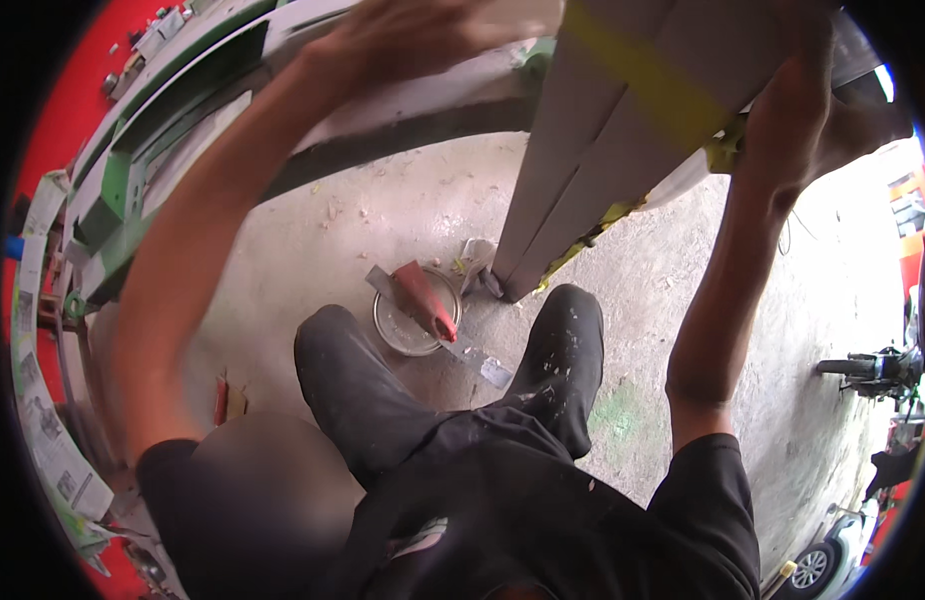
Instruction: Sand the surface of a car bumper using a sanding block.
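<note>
A long grey panel [603,130] with a yellow tape band [663,80] across it stands tilted in front of me, its narrow lower end near the floor. My right hand [798,120] is closed on the panel's right edge; some of its fingers are hidden or dark against the light. Motion blurs my left hand [413,40], raised near the panel's upper left side, and its fingers are smeared. Between my knees is a round tin [380,325], with a flat metal scraper [483,365] and a red piece [420,295] lying across its top.
A green and grey vehicle body frame [108,215] curves along the left, with newspaper masking [58,400] beside it. Ragged yellow material [593,235] edges the panel's right side. On the right are a motorcycle [873,370] and a car wheel [811,568]. Scraps dot the concrete floor [413,190].
</note>
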`<state>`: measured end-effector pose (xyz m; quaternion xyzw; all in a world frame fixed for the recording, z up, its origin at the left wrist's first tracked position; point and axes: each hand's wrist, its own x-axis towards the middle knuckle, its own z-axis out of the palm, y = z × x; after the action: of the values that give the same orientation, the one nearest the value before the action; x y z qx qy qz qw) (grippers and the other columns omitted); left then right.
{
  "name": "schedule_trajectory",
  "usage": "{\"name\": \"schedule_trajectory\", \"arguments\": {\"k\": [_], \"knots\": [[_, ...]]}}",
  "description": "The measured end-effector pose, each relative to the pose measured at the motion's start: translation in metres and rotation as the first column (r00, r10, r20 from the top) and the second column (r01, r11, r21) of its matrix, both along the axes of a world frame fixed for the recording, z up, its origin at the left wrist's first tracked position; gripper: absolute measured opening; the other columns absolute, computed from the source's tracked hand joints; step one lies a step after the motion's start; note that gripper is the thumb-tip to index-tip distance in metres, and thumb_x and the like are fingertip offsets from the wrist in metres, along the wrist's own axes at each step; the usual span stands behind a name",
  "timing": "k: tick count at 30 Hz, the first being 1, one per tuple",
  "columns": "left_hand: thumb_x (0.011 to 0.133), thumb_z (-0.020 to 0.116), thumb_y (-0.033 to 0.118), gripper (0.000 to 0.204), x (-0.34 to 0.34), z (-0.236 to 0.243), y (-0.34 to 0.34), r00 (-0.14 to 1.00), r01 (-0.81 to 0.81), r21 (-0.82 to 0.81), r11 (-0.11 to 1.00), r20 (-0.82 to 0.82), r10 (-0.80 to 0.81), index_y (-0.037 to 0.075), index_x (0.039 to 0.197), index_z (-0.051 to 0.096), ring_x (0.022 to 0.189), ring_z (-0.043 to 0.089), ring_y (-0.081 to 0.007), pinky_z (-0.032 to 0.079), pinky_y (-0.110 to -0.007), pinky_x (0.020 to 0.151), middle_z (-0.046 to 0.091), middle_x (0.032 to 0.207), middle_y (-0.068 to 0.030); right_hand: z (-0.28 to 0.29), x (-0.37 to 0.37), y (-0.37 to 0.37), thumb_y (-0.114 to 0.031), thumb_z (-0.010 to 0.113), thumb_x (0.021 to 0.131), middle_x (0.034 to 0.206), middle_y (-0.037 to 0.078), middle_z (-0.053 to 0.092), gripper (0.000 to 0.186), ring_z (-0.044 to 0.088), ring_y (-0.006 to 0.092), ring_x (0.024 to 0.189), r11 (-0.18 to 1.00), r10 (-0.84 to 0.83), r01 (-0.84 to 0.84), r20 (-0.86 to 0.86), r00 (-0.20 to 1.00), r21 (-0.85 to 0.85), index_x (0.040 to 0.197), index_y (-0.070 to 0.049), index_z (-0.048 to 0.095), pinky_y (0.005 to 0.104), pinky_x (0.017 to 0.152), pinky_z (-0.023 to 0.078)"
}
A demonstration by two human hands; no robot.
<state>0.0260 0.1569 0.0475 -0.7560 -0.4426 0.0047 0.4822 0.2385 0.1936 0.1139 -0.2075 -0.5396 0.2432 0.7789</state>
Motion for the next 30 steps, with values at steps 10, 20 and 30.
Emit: {"name": "schedule_trajectory", "arguments": {"k": [10,20,30], "knots": [[0.085,0.069,0.014,0.050,-0.081,-0.007,-0.158,0.988,-0.131,0.030,0.991,-0.078,0.133,0.028,0.133,0.068,0.106,0.061,-0.0225,0.053,-0.037,0.092,0.060,0.115,-0.0071,-0.028,0.009,0.052,-0.040,0.077,0.089,0.126,0.020,0.054,0.082,0.057,0.0276,0.118,0.932,0.043,-0.038,-0.007,0.999,0.360,0.147,-0.001,0.034,0.0412,0.096,0.049],[0.085,0.071,0.016,0.057,-0.034,-0.009,-0.081,1.000,-0.022,0.013,1.000,0.006,0.021,0.031,0.139,0.064,0.102,0.060,-0.0228,0.052,-0.038,0.090,0.060,0.108,-0.0083,-0.020,0.049,0.122,-0.002,0.079,0.081,0.115,0.028,0.065,0.072,0.073,0.0285,0.095,0.871,0.161,-0.231,0.194,0.968,0.434,0.133,0.006,0.030,0.0392,0.087,0.065],[0.098,0.057,0.025,0.020,0.004,0.003,-0.007,0.993,-0.098,0.008,0.995,-0.065,0.099,0.014,0.103,0.073,0.104,0.060,-0.0278,0.054,-0.042,0.080,0.058,0.105,-0.0126,-0.021,0.040,0.114,-0.010,0.083,0.081,0.114,0.027,0.061,0.079,0.070,0.0270,0.096,0.890,0.005,-0.111,0.234,0.972,0.443,0.135,0.003,0.027,0.0397,0.085,0.066]]}}
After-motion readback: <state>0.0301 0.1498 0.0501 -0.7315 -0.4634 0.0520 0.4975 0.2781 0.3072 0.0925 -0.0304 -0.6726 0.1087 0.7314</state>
